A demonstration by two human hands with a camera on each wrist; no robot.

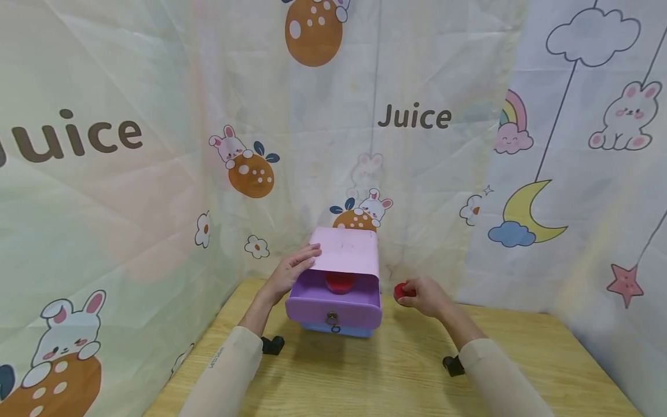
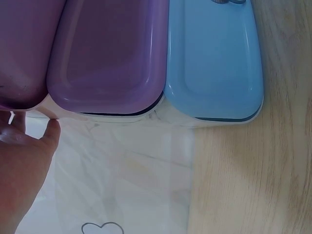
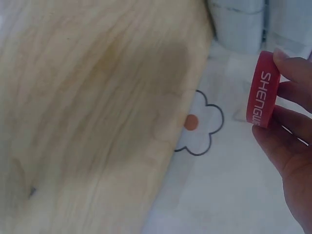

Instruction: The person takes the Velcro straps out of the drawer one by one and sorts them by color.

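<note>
Red disc pinched on the right, purple drawer sitting open

So the red disc (image 3: pixel 263 89) is held up just to the right of a little drawer box (image 1: pixel 359 263), close but not touching it. There's white lettering on its rim. I get "SHENGW" and then it's hard to make out.

The right grip (image 1: pixel 428 296) is closed down to about the disc's own thickness, pinching it between thumb and fingers. The left grip (image 1: pixel 289 270) isn't clamped on anything, fingers loosely extended and resting along the left edge of the box's pink top section (image 1: pixel 344 248). The left wrist cam only catches part of it.

Below the pink bit, the purple drawer (image 1: pixel 307 311) is pulled out, with a second red thing (image 1: pixel 340 283) inside, partly tucked under the pink edge. There's a metal pull (image 1: pixel 332 318) in the middle of the purple front. The blue drawer (image 2: pixel 217 61) is at the bottom.

It all stands on a light wood tabletop (image 1: pixel 406 376). Pale sleeves (image 1: pixel 224 370) on both arms, and a small black piece (image 1: pixel 273 346) by each cuff. Behind it all: a pale backdrop (image 1: pixel 432 185) printed with bunnies, flowers and "Juice".
</note>
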